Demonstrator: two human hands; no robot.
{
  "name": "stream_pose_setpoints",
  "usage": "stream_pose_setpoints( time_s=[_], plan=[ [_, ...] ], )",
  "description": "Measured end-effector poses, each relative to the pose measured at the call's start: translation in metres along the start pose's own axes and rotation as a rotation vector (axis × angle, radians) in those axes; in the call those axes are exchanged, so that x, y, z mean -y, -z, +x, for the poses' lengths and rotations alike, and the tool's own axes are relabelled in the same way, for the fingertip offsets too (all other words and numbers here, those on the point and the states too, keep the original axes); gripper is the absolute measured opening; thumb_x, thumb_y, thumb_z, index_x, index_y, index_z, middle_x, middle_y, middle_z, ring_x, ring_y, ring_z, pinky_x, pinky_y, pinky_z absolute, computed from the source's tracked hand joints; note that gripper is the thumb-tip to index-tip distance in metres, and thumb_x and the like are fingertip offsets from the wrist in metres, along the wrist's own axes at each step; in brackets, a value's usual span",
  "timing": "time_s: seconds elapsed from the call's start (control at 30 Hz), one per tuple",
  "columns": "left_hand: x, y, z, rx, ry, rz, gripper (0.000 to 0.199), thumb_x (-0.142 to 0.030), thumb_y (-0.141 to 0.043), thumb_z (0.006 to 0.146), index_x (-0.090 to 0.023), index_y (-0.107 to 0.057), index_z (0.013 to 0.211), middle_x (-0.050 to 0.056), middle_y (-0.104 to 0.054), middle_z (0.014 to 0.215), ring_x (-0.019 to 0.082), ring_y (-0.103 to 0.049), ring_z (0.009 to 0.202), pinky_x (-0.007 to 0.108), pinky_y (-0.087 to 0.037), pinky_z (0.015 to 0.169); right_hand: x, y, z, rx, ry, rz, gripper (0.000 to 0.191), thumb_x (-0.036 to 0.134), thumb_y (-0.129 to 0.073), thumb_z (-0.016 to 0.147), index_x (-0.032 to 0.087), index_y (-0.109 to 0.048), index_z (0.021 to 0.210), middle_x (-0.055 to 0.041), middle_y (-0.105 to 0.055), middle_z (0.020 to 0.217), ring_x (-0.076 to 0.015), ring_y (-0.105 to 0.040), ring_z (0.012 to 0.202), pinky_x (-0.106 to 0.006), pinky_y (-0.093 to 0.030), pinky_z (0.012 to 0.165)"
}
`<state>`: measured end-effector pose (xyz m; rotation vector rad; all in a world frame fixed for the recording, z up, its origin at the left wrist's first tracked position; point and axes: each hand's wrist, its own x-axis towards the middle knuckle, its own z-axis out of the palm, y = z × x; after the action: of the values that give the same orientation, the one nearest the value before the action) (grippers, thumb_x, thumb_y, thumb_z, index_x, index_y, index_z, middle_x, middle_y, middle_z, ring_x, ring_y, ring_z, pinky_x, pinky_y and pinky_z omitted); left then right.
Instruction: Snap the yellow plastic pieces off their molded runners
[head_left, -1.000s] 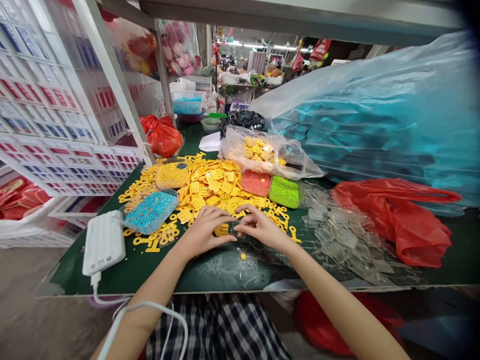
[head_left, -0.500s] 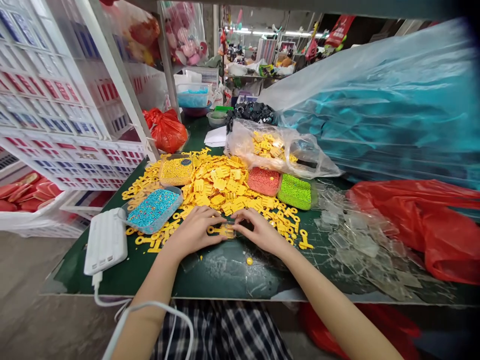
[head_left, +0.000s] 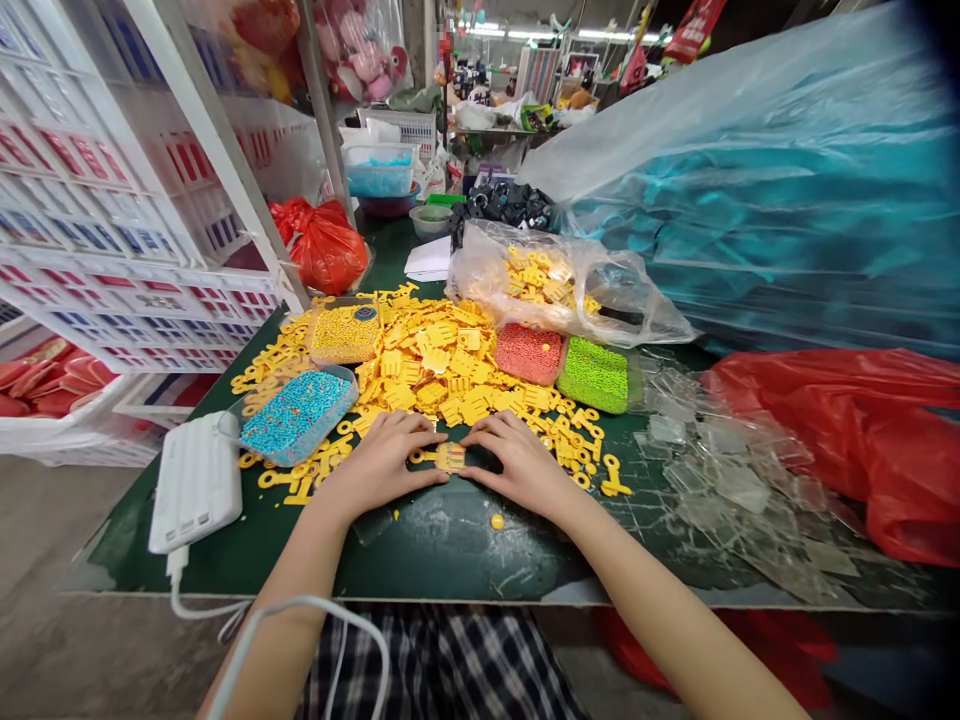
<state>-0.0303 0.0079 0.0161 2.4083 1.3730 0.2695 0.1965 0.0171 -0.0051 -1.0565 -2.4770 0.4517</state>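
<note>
Between my two hands is a small yellow plastic piece [head_left: 450, 458] with a ring at its left end and slots showing red and blue specks. Thumb and fingers of my left hand [head_left: 384, 462] pinch its left side. The fingertips of my right hand [head_left: 521, 465] are curved around its right edge, thumb below and fingers above. Just beyond lies a heap of similar yellow pieces [head_left: 431, 355]. Trays of blue beads [head_left: 300, 412], yellow beads [head_left: 343, 333], red beads [head_left: 529, 354] and green beads [head_left: 596, 374] flank the heap. A yellow bead or button [head_left: 497, 521] lies nearer me.
A white power bank [head_left: 196, 482] with a cable sits at left. Clear plastic squares [head_left: 720, 470] are scattered at right beside a red bag [head_left: 832, 430]. Behind are an open bag of yellow pieces [head_left: 540, 280] and a large blue-filled bag [head_left: 750, 230]. White crates [head_left: 142, 300] stack at left.
My right thumb and fingers have spread wider and sit along the piece's right edge. The piece's slotted face with coloured specks now shows more plainly. The view has shifted slightly.
</note>
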Motion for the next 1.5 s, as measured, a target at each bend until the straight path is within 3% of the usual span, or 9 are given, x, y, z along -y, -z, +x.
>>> stream_pose_setpoints(
  time_s=[0.27, 0.5, 0.77, 0.93, 1.03, 1.13, 1.23, 1.33, 1.5],
  plan=[
    [0.004, -0.004, 0.006, 0.031, 0.013, 0.015, 0.034, -0.048, -0.062, 0.088, -0.027, -0.070, 0.113, 0.004, -0.064, 0.104, 0.026, -0.053, 0.103, 0.040, -0.034, 0.090, 0.005, -0.003, 0.001, -0.019, -0.055, -0.096, 0.026, 0.035, -0.072, 0.083, 0.021, -0.071, 0.105, -0.0085, -0.060, 0.102, -0.0260, -0.050, 0.100, -0.040, -0.046, 0.085],
    [0.009, -0.004, 0.012, 0.013, -0.023, -0.001, 0.036, -0.052, -0.066, 0.083, -0.024, -0.072, 0.105, 0.005, -0.065, 0.100, 0.025, -0.055, 0.099, 0.036, -0.038, 0.085, 0.015, 0.011, 0.015, 0.116, -0.105, -0.121, 0.021, 0.029, -0.077, 0.079, 0.017, -0.069, 0.094, -0.0080, -0.062, 0.094, -0.0259, -0.051, 0.100, -0.038, -0.045, 0.085],
    [0.000, -0.013, 0.010, -0.215, -0.201, -0.048, 0.033, -0.042, -0.073, 0.080, -0.022, -0.067, 0.106, 0.005, -0.065, 0.102, 0.024, -0.057, 0.098, 0.037, -0.044, 0.086, 0.013, 0.005, 0.011, 0.031, -0.204, 0.349, 0.015, 0.022, -0.061, 0.087, 0.022, -0.055, 0.101, -0.0011, -0.067, 0.094, -0.0172, -0.060, 0.084, -0.030, -0.046, 0.076],
    [0.001, -0.011, 0.008, -0.333, -0.162, -0.038, 0.056, -0.049, -0.068, 0.083, -0.022, -0.052, 0.130, 0.010, -0.058, 0.126, 0.027, -0.052, 0.117, 0.040, -0.043, 0.099, -0.042, 0.061, 0.057, -0.220, -0.166, 0.299, 0.019, 0.036, -0.053, 0.088, 0.020, -0.058, 0.097, -0.0041, -0.067, 0.086, -0.0181, -0.059, 0.072, -0.031, -0.046, 0.067],
    [0.007, -0.011, 0.005, -0.368, -0.145, -0.013, 0.048, -0.045, -0.062, 0.089, -0.021, -0.051, 0.130, 0.011, -0.056, 0.129, 0.026, -0.051, 0.121, 0.040, -0.041, 0.102, -0.081, 0.109, 0.107, -0.536, -0.281, 0.053, 0.022, 0.035, -0.052, 0.086, 0.018, -0.059, 0.098, -0.0103, -0.068, 0.095, -0.0231, -0.060, 0.083, -0.035, -0.046, 0.073],
    [0.013, -0.012, 0.003, -0.400, -0.112, 0.018, 0.033, -0.037, -0.055, 0.095, -0.020, -0.055, 0.123, 0.011, -0.059, 0.124, 0.025, -0.053, 0.118, 0.040, -0.043, 0.099, -0.093, 0.128, 0.133, -0.562, -0.362, -0.209, 0.030, 0.036, -0.053, 0.086, 0.015, -0.061, 0.105, -0.0157, -0.067, 0.104, -0.0307, -0.057, 0.101, -0.043, -0.042, 0.086],
    [0.015, -0.012, 0.003, -0.405, -0.099, 0.048, 0.023, -0.030, -0.052, 0.096, -0.019, -0.059, 0.115, 0.010, -0.061, 0.119, 0.025, -0.055, 0.114, 0.040, -0.044, 0.096, -0.078, 0.116, 0.114, -0.398, -0.269, -0.351, 0.028, 0.035, -0.049, 0.089, 0.016, -0.064, 0.103, -0.0147, -0.067, 0.106, -0.0312, -0.056, 0.102, -0.042, -0.041, 0.087],
    [0.012, -0.013, 0.003, -0.385, -0.123, 0.070, 0.021, -0.028, -0.052, 0.095, -0.019, -0.061, 0.111, 0.010, -0.062, 0.118, 0.025, -0.055, 0.113, 0.040, -0.044, 0.094, -0.060, 0.092, 0.065, -0.283, -0.143, -0.418, 0.025, 0.034, -0.044, 0.093, 0.021, -0.065, 0.096, -0.0101, -0.069, 0.099, -0.0280, -0.059, 0.093, -0.038, -0.041, 0.079],
    [0.007, -0.014, 0.006, -0.400, -0.103, 0.064, 0.020, -0.027, -0.048, 0.096, -0.019, -0.063, 0.108, 0.009, -0.063, 0.115, 0.024, -0.054, 0.110, 0.040, -0.042, 0.094, -0.054, 0.059, -0.016, -0.168, -0.196, -0.423, 0.021, 0.033, -0.047, 0.093, 0.021, -0.065, 0.096, -0.0078, -0.068, 0.091, -0.0258, -0.059, 0.087, -0.036, -0.042, 0.074]
  ],
)
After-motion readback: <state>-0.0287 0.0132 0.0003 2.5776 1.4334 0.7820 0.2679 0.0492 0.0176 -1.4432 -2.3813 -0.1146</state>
